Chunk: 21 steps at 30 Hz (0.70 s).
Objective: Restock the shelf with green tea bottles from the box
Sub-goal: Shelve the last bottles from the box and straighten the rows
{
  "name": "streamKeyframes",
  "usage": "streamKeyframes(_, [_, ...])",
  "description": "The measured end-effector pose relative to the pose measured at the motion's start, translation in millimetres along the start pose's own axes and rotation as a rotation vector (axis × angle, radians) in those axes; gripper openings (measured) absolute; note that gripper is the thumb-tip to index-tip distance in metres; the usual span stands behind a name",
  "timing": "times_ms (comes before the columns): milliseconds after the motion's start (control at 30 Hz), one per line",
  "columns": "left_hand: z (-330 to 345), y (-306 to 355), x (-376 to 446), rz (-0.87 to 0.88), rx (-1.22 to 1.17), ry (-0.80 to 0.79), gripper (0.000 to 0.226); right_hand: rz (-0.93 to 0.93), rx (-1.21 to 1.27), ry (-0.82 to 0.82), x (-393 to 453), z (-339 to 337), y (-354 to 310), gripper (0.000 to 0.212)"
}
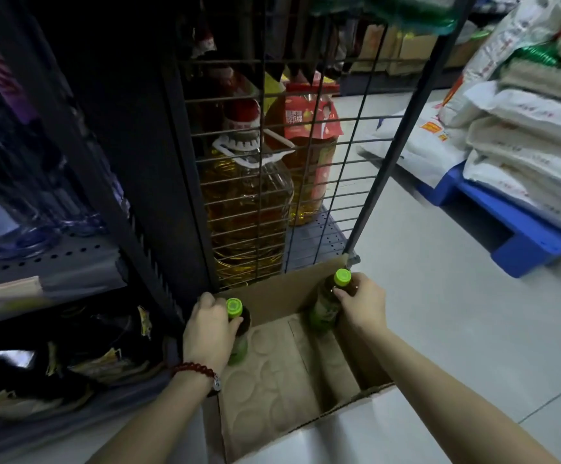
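Note:
An open cardboard box sits on the floor below me, its bottom bare. Two green tea bottles with bright green caps stand upright inside it. My left hand grips the neck of the left bottle at the box's left wall. My right hand holds the right bottle at the far right corner. The dark metal shelf stands to the left of the box.
Large cooking oil jugs stand behind a wire grid panel just past the box. Dark snack bags fill the lowest shelf at left. White rice sacks lie stacked on a blue pallet at right. Grey tile floor lies between.

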<state>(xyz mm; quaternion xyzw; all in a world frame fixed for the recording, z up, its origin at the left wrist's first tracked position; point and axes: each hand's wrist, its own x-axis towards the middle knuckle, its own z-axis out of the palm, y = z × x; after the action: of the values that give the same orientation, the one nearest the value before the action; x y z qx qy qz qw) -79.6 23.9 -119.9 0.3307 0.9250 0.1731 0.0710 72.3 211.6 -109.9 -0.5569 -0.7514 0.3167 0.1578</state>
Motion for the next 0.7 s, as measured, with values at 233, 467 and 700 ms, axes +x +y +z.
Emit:
streamKeyframes(233, [19.9,14.0,-3.7,-0.003,-0.294,0.033,0.035,-0.090,0.125,0.053,-2.8,22.8,3.6,0.027])
streamKeyframes(467, [48.3,21.0,-8.9,-0.124,-0.587,0.059,0.042,-0.139,0.240,0.000,-9.4,48.1,8.7,0.036])
streamKeyframes(700, [63.6,12.1,-12.6,-0.310,-0.722,-0.062,0.084,-0.067,0.221,-0.081,-0.6,50.0,24.0,0.077])
